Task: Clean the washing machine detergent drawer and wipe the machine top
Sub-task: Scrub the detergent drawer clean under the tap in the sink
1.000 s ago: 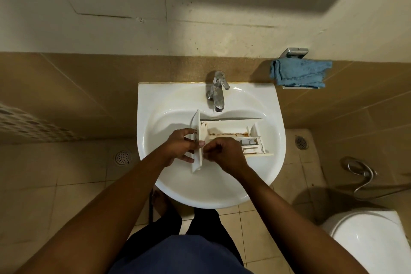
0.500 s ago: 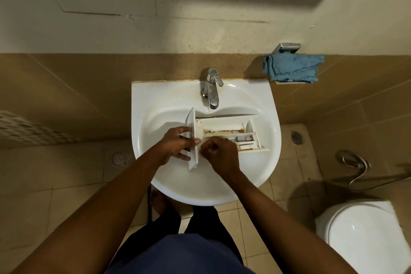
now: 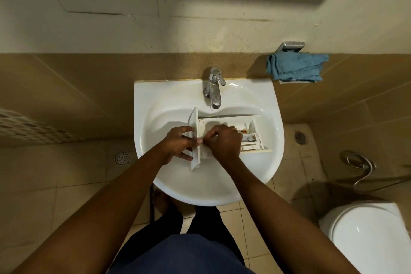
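In a small washroom with tan wall tiles [image 3: 89,87] and a tan tiled floor [image 3: 66,189], a round white sink [image 3: 151,95] hangs under a shiny silver tap [image 3: 214,90], with a crumpled blue cloth [image 3: 295,69] on a little metal shelf [image 3: 291,45] by the sink's back right corner and a white toilet [image 3: 367,240] further right. The white plastic detergent drawer [image 3: 253,138] lies across the middle of the sink bowl, its front plate toward the left edge. The left hand [image 3: 178,143] grips that plate with fingers bent round it, and the right hand [image 3: 224,140] sits curled tight on the drawer beside it; I cannot tell if it pinches anything.
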{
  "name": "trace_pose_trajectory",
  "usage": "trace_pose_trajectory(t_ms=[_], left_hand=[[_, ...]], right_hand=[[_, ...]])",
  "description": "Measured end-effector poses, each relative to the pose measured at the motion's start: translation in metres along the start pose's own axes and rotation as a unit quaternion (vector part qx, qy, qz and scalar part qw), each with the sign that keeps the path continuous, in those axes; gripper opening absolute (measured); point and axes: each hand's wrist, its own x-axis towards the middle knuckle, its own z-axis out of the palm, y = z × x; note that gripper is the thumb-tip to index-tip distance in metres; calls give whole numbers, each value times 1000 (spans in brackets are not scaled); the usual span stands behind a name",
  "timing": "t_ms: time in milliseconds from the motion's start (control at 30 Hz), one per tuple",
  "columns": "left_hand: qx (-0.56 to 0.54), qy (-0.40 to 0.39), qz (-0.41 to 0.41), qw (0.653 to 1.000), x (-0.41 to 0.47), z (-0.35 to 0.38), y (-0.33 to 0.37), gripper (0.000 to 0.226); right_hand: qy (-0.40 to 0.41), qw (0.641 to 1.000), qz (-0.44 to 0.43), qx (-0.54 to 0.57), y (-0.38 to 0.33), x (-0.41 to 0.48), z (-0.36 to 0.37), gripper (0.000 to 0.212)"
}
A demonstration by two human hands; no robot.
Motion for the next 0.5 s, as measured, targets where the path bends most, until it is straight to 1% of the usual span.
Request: trace_pose_trajectory(t_ms=[100, 167, 200, 267, 333, 367, 400, 500], left_hand=[[-2, 3, -2, 1000, 0, 0, 1, 74], [-3, 5, -3, 1000, 0, 0, 1, 75], [-5, 5, -2, 1000, 1, 0, 1, 75], [-6, 3, 1, 1000, 1, 0, -1, 76], [-8, 1, 0, 1000, 0, -1, -1, 75], [-8, 1, -1, 1000, 0, -1, -1, 74], [-7, 2, -1, 1000, 0, 0, 0, 74], [-8, 6, -2, 1000, 0, 0, 0, 74]], right_hand=[[14, 997, 66, 42, -15, 29, 8, 22], [11, 996, 78, 32, -15, 32, 10, 22], [2, 997, 76, 20, -13, 28, 8, 20], [-43, 996, 71, -9, -5, 15, 3, 19], [-93, 993, 73, -20, 4, 5, 0, 26], [-96, 993, 71, -20, 7, 5, 0, 27], [-85, 994, 70, -19, 5, 8, 1, 24], [10, 999, 53, -4, -11, 25, 11, 16]])
